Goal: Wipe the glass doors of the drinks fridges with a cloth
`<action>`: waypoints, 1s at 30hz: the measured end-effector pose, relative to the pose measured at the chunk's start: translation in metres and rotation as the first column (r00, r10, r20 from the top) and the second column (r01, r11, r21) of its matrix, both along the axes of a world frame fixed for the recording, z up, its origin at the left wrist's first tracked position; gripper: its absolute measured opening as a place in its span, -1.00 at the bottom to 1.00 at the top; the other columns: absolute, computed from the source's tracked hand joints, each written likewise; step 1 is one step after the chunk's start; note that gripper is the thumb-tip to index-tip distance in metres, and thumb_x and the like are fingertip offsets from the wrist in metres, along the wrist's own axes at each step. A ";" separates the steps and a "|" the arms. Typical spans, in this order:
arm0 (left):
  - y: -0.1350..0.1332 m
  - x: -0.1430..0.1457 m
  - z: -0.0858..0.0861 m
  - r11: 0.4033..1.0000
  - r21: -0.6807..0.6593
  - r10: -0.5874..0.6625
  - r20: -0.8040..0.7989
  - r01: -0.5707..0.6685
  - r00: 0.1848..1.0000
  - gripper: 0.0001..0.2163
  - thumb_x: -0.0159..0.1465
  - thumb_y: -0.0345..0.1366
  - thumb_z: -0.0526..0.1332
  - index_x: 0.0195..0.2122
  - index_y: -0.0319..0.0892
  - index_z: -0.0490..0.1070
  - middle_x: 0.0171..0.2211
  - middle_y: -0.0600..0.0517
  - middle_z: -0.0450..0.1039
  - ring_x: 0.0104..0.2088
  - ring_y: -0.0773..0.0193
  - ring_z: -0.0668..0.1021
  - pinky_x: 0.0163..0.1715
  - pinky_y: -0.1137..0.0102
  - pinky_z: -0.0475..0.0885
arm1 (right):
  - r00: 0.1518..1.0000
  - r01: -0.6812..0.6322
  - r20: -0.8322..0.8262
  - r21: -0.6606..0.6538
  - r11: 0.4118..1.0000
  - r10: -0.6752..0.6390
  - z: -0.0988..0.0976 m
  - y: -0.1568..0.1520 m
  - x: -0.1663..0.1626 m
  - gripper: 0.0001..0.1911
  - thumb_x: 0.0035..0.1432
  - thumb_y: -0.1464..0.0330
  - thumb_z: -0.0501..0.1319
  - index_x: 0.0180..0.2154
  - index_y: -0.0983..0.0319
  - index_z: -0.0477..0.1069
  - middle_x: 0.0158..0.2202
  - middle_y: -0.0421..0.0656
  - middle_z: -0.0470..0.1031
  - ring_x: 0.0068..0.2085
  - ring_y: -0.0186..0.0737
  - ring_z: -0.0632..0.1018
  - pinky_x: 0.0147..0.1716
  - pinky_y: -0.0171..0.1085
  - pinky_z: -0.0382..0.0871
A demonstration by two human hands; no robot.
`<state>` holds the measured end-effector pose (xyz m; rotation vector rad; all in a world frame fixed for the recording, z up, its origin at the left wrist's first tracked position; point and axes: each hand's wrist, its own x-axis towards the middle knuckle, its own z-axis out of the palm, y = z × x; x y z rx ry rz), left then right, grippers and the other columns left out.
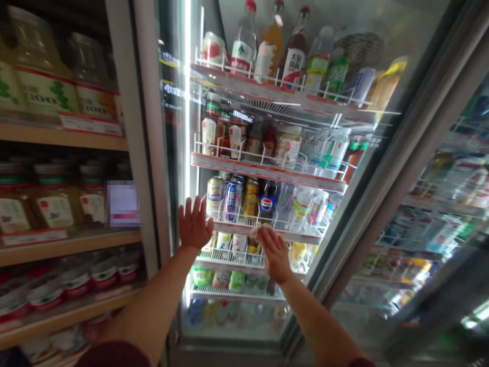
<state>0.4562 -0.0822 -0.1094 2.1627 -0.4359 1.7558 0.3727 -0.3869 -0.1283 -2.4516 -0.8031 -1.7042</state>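
Note:
My left hand [194, 227] is raised with its fingers spread, palm toward the glass door [225, 323] of a lit drinks cooler. It holds nothing. To its right, my right hand [275, 255] is angled up to the left in front of the lower shelves, fingers close together. A small whitish cloth or tissue [255, 232] shows at its fingertips; most of it is hidden under the hand. Behind the glass, between the hands, stand a blue can [232, 200], a gold can [250, 198] and a Pepsi bottle [267, 200].
Wire-fronted cooler shelves [267, 173] carry several bottles and cans. On the left, past a metal door frame [143, 153], wooden-edged shelves [69, 133] hold juice bottles [46, 76] and jars [76, 283]. Another glass-fronted section [435, 204] stands at the right.

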 end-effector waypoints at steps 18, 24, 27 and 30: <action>0.002 0.000 -0.002 0.997 0.050 0.062 0.048 -0.064 0.997 -0.40 0.40 -0.18 0.00 0.44 -0.22 0.00 0.38 -0.17 0.16 0.47 0.01 -0.02 0.42 -0.05 -0.09 | 0.981 -0.194 -0.056 -0.315 0.929 0.186 0.018 0.034 -0.009 -0.27 0.30 0.55 -0.04 0.40 -0.09 0.05 0.22 -0.45 0.46 0.27 -0.47 0.42 0.12 -0.39 0.42; 0.002 0.001 -0.003 0.996 0.045 0.071 0.011 -0.071 0.997 -0.40 0.40 -0.17 -0.01 0.44 -0.19 0.00 0.38 -0.16 0.17 0.46 0.00 0.01 0.42 -0.07 -0.10 | 0.980 0.015 0.189 0.204 0.979 -0.054 0.139 0.005 0.037 -0.25 0.35 0.53 -0.10 0.47 0.16 -0.29 0.49 -0.04 -0.07 0.49 0.05 -0.09 0.36 0.22 0.09; 0.002 0.000 -0.003 0.998 0.029 0.063 -0.005 -0.063 0.998 -0.42 0.40 -0.16 -0.01 0.42 -0.21 0.06 0.37 -0.16 0.18 0.46 -0.01 0.01 0.42 -0.07 -0.10 | 0.969 0.046 0.226 0.229 0.972 -0.099 0.130 0.021 0.033 -0.25 0.34 0.55 -0.06 0.47 0.11 -0.21 0.45 -0.08 0.07 0.48 -0.01 0.01 0.36 0.12 0.13; 0.003 0.001 -0.003 0.998 0.028 0.054 -0.022 -0.054 0.998 -0.43 0.40 -0.16 -0.02 0.40 -0.23 0.10 0.36 -0.18 0.21 0.46 -0.01 0.00 0.42 -0.07 -0.10 | 0.994 -0.032 0.102 -0.136 0.990 0.046 0.099 0.037 0.017 -0.22 0.30 0.56 -0.03 0.46 0.03 -0.16 0.36 -0.25 0.30 0.42 -0.26 0.19 0.31 -0.16 0.24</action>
